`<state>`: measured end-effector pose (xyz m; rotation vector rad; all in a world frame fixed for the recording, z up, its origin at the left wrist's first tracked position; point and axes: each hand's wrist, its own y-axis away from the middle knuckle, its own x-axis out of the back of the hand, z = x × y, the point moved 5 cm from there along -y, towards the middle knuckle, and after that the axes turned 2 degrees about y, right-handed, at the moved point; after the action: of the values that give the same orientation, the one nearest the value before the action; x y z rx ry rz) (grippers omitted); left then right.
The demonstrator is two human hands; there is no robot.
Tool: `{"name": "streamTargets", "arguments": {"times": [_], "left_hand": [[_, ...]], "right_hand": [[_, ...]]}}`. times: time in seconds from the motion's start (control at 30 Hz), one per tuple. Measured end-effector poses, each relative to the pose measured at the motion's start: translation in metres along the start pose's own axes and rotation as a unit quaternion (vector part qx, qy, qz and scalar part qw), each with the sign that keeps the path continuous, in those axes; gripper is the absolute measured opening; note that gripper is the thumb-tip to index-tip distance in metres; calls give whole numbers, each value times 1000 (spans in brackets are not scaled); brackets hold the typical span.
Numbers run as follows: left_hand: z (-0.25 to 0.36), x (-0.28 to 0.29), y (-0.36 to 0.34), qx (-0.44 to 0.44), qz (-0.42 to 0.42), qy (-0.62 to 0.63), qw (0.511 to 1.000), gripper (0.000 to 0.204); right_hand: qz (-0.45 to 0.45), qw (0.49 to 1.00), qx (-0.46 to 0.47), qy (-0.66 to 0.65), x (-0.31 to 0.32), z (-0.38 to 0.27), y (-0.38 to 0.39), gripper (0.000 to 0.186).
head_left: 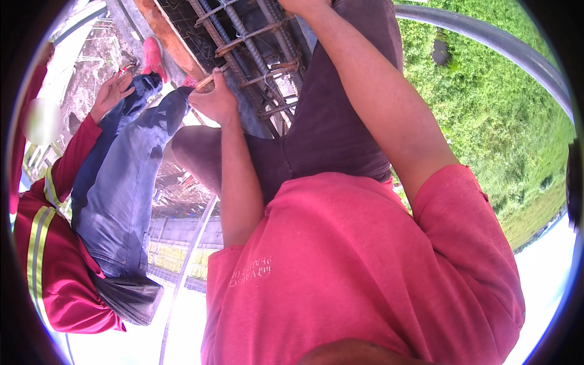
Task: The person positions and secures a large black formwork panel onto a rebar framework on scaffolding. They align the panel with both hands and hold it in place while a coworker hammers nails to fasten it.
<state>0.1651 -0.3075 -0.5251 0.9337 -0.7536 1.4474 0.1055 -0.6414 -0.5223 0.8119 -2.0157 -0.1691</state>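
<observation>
My left hand is closed at the left side of a rebar cage. Between its thumb and fingers is a thin brown rod; I cannot tell whether it belongs to the cage. Long ribbed bars and rusty crossing stirrups make up the cage, which lies between my knees. My right hand is at the upper edge, beyond the cage's right side. Only its wrist end shows; the fingers are cut off, so what it touches is hidden.
Along the cage's left runs an orange-brown formwork board. Close on my left sits a co-worker in jeans and a red striped jacket, one open hand raised. A grey curved pipe passes on the right above grass.
</observation>
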Motion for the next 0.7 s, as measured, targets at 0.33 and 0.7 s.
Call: {"name": "streamTargets", "arguments": {"times": [0.33, 0.7], "left_hand": [[-10, 2, 8, -2, 2, -4, 1000, 70], [-6, 1, 7, -8, -10, -4, 1000, 74]], "right_hand": [[-3, 1000, -3, 0, 6, 2, 12, 100], [-20, 1000, -21, 9, 1, 3, 10, 101]]}}
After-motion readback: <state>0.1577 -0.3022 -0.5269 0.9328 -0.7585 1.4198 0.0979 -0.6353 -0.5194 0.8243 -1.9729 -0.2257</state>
